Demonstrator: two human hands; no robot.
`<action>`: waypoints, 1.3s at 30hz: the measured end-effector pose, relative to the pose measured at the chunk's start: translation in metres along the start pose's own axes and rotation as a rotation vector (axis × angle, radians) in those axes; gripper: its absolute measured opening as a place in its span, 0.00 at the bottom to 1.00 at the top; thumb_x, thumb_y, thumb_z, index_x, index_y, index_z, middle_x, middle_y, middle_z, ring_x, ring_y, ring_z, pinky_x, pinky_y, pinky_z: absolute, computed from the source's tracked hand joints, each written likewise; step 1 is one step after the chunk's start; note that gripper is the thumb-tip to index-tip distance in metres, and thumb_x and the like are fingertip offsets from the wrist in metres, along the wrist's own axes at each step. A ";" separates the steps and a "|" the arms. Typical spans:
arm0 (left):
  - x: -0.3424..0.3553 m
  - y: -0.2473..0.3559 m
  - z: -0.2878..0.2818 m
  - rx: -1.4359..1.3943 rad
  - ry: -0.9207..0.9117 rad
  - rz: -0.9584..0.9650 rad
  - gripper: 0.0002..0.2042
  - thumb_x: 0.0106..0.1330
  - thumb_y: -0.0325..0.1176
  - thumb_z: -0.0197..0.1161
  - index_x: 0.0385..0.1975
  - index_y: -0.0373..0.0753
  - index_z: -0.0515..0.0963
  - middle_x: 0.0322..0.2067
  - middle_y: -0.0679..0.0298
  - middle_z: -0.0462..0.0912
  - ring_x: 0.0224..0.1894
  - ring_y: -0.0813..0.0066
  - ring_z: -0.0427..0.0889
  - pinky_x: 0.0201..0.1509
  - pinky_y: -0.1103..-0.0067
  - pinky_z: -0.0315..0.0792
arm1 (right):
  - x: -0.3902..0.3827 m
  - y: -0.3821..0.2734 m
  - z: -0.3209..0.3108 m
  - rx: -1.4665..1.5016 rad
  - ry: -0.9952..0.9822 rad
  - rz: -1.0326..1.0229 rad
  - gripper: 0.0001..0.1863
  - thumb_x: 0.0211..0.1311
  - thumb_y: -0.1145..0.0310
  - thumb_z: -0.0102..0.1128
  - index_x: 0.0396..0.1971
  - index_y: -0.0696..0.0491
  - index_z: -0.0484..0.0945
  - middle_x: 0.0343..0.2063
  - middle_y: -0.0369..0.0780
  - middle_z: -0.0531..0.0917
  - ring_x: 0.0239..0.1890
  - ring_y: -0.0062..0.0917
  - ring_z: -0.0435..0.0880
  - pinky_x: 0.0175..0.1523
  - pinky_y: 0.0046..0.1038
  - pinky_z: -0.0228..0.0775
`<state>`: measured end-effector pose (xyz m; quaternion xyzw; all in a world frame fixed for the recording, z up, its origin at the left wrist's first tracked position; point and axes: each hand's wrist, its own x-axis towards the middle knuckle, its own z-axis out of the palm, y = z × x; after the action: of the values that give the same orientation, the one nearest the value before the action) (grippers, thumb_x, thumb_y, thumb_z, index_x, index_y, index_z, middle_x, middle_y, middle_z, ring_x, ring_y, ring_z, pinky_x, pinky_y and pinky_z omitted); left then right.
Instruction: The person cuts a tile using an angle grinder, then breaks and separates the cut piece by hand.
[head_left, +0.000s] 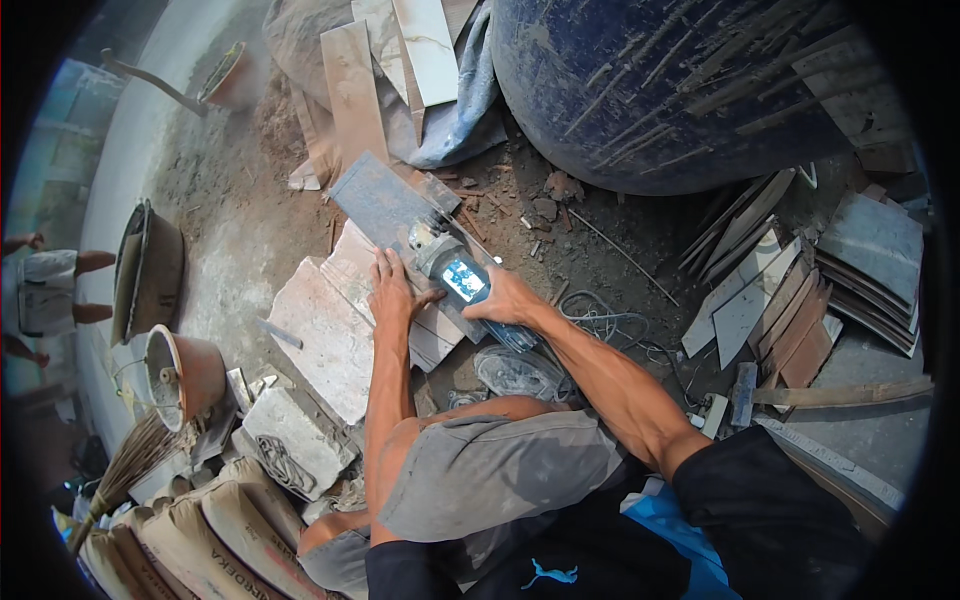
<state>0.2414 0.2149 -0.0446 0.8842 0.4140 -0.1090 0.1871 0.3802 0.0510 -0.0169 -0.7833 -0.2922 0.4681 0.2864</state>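
Observation:
My right hand [508,300] is closed round an angle grinder [446,258] with a shiny label, its head over a long grey tile [370,200]. My left hand [392,288] lies with fingers apart on the tile pieces just left of the grinder, thumb reaching toward the tool. Pale, dusty broken slabs [310,355] lie beneath and beside it. A cord [600,315] loops on the rubble to the right of my right hand. Whether the grinder's disc touches the tile, I cannot tell.
A large blue rounded container [680,85] stands ahead. Stacked tiles [870,255] lean at right. A tub [165,265], an orange bucket [200,380], a twig broom [135,465] and sacks [235,510] sit at left. Another person [45,295] is at the far left edge.

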 end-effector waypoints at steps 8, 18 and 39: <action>-0.001 0.004 -0.004 0.072 -0.067 -0.019 0.69 0.24 0.61 0.77 0.68 0.33 0.45 0.71 0.51 0.40 0.70 0.49 0.48 0.61 0.47 0.60 | 0.000 0.002 -0.002 -0.007 -0.003 0.007 0.44 0.29 0.52 0.70 0.46 0.70 0.70 0.41 0.58 0.79 0.43 0.44 0.80 0.49 0.33 0.72; -0.002 0.005 -0.012 0.107 -0.128 0.005 0.73 0.17 0.58 0.79 0.68 0.32 0.44 0.71 0.50 0.39 0.70 0.49 0.48 0.63 0.46 0.57 | 0.000 0.003 -0.002 0.020 0.005 -0.017 0.43 0.29 0.52 0.71 0.46 0.69 0.70 0.40 0.57 0.79 0.43 0.42 0.81 0.48 0.33 0.72; -0.006 -0.001 -0.009 -0.025 -0.060 0.033 0.72 0.18 0.54 0.81 0.68 0.31 0.44 0.71 0.54 0.38 0.70 0.52 0.49 0.58 0.45 0.63 | -0.013 0.001 0.005 0.008 0.017 -0.021 0.37 0.32 0.56 0.71 0.43 0.66 0.74 0.36 0.51 0.82 0.38 0.37 0.81 0.45 0.30 0.71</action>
<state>0.2368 0.2149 -0.0345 0.8848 0.3951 -0.1271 0.2119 0.3711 0.0417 -0.0122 -0.7829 -0.2962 0.4594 0.2971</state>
